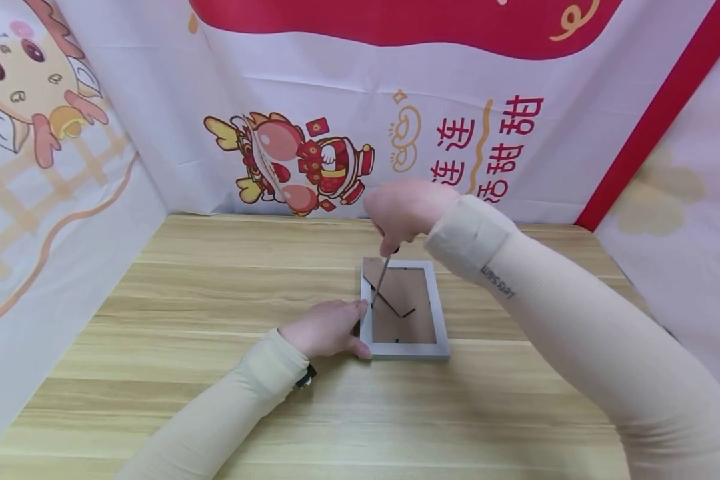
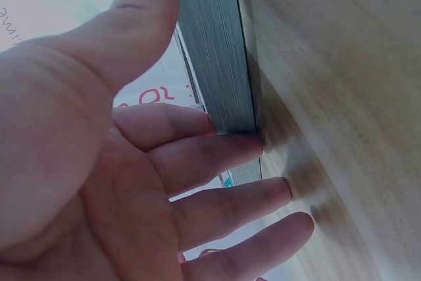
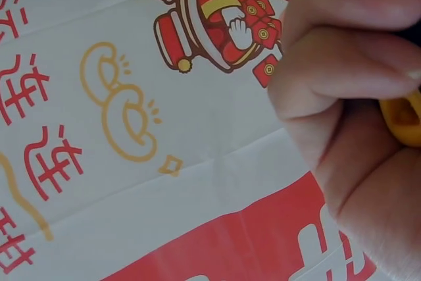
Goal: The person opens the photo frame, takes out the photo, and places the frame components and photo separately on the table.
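Observation:
A picture frame [image 1: 442,327] with a pale grey border lies back side up on the table, its brown backing board [image 1: 396,287] showing. Small dark tabs [image 1: 397,341] sit along the inner edge of the border. My right hand [image 1: 405,210] grips a screwdriver [image 1: 381,280] from above, its thin shaft slanting down to the left inner edge. Part of the yellow handle [image 3: 406,123] shows among curled fingers in the right wrist view. My left hand [image 1: 327,327] rests against the frame's left side; in the left wrist view its fingers are extended along the edge.
The wood-grain table [image 1: 186,320] reaches back to a printed white and red cloth [image 1: 348,80]. More printed cloth hangs on the left [image 1: 48,200] and on the right side. A dark bent line crosses the backing board.

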Demonstrator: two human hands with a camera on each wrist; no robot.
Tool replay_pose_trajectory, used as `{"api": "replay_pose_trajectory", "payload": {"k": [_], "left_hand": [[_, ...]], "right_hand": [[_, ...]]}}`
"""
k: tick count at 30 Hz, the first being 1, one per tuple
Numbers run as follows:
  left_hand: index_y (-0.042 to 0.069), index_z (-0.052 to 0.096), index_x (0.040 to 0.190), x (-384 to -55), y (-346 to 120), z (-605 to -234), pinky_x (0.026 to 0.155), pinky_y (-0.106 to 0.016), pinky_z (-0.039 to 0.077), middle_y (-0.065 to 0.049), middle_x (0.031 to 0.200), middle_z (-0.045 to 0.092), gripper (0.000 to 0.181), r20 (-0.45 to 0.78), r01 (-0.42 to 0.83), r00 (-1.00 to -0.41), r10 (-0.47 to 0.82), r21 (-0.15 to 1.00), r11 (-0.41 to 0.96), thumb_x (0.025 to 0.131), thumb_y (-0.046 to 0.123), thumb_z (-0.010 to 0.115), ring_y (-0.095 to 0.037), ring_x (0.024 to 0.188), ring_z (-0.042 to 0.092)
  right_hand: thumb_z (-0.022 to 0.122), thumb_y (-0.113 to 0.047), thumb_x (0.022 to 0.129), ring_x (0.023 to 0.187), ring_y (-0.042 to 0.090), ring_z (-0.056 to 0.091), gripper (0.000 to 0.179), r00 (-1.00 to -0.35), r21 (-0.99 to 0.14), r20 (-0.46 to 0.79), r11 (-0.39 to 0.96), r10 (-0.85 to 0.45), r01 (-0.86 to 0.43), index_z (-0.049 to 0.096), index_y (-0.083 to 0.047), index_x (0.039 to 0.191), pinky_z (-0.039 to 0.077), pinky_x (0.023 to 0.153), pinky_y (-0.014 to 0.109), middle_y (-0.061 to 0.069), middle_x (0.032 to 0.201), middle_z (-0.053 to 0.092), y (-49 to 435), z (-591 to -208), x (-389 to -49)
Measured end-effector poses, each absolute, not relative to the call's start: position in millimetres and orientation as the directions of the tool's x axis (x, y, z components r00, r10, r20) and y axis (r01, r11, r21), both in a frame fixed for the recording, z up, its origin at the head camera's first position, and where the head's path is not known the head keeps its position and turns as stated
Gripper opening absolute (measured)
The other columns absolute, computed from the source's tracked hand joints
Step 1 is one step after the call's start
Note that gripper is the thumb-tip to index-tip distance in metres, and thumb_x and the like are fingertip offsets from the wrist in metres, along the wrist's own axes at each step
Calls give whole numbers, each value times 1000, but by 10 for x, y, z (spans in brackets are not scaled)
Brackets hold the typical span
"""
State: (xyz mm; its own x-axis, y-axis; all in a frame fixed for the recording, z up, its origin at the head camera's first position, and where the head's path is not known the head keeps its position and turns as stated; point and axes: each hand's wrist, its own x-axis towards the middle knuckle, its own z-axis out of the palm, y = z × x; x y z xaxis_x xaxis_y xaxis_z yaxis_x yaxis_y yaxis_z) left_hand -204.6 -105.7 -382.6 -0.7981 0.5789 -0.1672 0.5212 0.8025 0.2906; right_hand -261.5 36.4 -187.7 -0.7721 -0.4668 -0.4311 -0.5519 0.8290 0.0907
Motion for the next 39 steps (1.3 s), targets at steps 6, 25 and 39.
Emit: {"api": "replay_pose_trajectory", "payload": {"k": [6, 25, 39], "left_hand": [[-2, 49, 142, -2054, -1056, -3845, 85, -38, 52, -8, 101, 67, 88, -163, 526, -797, 581, 285, 801, 77, 50, 80, -19, 88, 63], [-1, 51, 139, -2036, -1048, -3828, 78, -36, 52, -6, 95, 66, 85, -170, 507, -803, 572, 309, 804, 77, 48, 81, -14, 78, 57], [-4, 47, 144, -2007, -1051, -3822, 94, -39, 50, -16, 124, 65, 91, -153, 487, -818, 555, 331, 809, 76, 46, 82, -23, 103, 63]], "right_hand": [[81, -32, 84, 76, 19, 64, 24, -775, 116, -437, 825, -457, -553, 65, -16, 92, 51, 66, 32, 1, 82, 69, 317, -1859, -2598], [82, -34, 82, 69, 17, 61, 25, -781, 110, -414, 826, -467, -552, 68, -15, 89, 50, 61, 30, 1, 78, 68, 412, -1862, -2581], [79, -30, 86, 76, 18, 63, 16, -829, -39, -176, 845, -531, -533, 80, -17, 95, 54, 72, 36, 0, 85, 71, 1282, -1741, -2664]]}}
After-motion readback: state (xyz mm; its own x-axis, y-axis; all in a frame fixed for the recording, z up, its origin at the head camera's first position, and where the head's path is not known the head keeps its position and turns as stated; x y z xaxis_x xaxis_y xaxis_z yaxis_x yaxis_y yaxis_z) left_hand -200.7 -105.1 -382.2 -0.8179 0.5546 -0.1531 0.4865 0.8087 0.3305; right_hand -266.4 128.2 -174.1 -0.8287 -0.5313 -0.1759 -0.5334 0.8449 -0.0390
